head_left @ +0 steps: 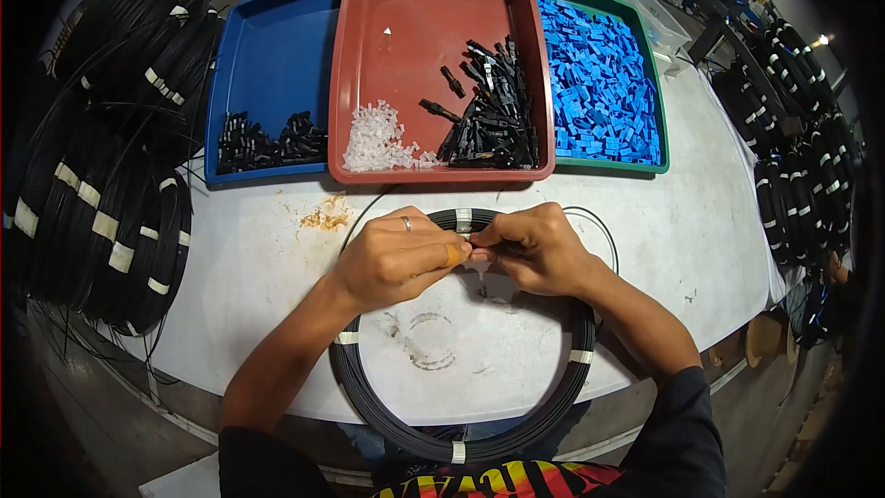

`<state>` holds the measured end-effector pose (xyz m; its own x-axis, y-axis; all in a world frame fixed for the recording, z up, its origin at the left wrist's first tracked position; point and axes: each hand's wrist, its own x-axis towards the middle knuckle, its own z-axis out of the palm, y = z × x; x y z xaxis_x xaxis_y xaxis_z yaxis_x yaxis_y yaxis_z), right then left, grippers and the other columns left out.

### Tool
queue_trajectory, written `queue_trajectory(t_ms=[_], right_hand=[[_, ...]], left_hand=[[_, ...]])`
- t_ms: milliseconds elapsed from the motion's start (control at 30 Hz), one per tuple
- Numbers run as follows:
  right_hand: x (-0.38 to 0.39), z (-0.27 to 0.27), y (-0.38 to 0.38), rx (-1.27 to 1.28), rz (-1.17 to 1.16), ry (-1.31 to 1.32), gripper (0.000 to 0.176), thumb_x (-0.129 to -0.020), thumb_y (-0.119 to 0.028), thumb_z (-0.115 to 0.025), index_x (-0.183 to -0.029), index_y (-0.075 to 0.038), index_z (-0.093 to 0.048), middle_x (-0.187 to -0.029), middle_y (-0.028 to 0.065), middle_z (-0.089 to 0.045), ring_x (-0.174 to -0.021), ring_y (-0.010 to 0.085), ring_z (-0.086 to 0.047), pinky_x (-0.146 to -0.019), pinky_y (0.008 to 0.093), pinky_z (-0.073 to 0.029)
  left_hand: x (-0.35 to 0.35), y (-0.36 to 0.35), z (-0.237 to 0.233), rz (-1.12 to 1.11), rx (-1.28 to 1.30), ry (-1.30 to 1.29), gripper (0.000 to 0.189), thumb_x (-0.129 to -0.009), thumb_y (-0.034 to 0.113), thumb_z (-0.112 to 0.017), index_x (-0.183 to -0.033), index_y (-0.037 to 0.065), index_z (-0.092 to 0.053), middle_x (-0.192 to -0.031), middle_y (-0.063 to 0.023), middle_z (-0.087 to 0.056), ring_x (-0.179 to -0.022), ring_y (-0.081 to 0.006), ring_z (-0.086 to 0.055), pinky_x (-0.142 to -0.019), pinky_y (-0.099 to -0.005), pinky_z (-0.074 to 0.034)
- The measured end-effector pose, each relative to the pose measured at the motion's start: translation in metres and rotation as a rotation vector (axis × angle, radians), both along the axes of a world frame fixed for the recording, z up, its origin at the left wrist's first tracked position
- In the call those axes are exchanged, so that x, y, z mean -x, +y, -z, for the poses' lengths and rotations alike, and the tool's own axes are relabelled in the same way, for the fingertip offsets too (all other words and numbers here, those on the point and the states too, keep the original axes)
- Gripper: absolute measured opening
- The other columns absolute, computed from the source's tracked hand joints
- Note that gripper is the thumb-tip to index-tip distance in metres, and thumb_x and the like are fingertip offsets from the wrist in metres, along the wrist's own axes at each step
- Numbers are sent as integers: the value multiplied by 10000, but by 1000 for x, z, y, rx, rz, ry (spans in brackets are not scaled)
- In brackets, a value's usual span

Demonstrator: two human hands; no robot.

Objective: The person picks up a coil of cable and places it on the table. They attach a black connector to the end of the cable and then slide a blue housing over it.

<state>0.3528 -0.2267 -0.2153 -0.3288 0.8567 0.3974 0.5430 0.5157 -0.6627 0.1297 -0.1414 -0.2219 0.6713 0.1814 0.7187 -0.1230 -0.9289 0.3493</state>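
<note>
Your left hand (pixel 392 260) and right hand (pixel 539 247) pinch closed at the far rim of the black cable coil (pixel 410 436), over the white table (pixel 240 267); I can't tell on what. Brace fingertips, aligning squarely.

Three trays (pixel 419 69), two hands (pixel 395 256)

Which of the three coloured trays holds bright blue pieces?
The green tray, rightmost: blue pieces cover its floor. The red tray holds white pieces and black parts; the blue tray, black ones.
</note>
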Motion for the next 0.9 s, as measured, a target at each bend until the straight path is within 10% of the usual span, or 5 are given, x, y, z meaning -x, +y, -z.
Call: queue_trajectory(t_ms=[333, 533, 700, 900], right_hand=[[2, 4, 4, -246, -4, 23, 127, -792, -32, -794, -872, -3, -700, -722, 159, -697, -614, 323, -687, -561, 386, -523], [0, -3, 2, 55, 8, 24, 124, -795, -22, -786, -882, -6, -699, -764, 147, -703, -628, 307, -683, -567, 393, -525], [3, 7, 6, -341, 28, -33, 136, -804, -48, -782, -904, -11, -698, -709, 154, -677, -584, 333, -656, -542, 406, -507], [1, 2, 2, -46, 32, -66, 164, -786, -35, -774, -929, -25, -695, -732, 143, -684, -615, 323, -670, -555, 407, -513]], left_hand=[[1, 0, 2, -61, 161, -27, 114, -739, 0, -845, -816, 22, -765, -810, -77, -772, -739, -202, -745, -690, -306, -576], [1, 1, 1, -16, 112, -28, 164, -709, -39, -848, -847, -10, -765, -831, -127, -774, -721, -230, -745, -676, -317, -570], [1, 1, 0, -48, 201, -27, 175, -709, -41, -852, -859, -6, -769, -829, -125, -773, -722, -225, -745, -681, -314, -570], [0, 1, 3, -21, 74, -36, 163, -717, -44, -847, -856, -17, -765, -833, -132, -773, -715, -224, -742, -680, -310, -566]])
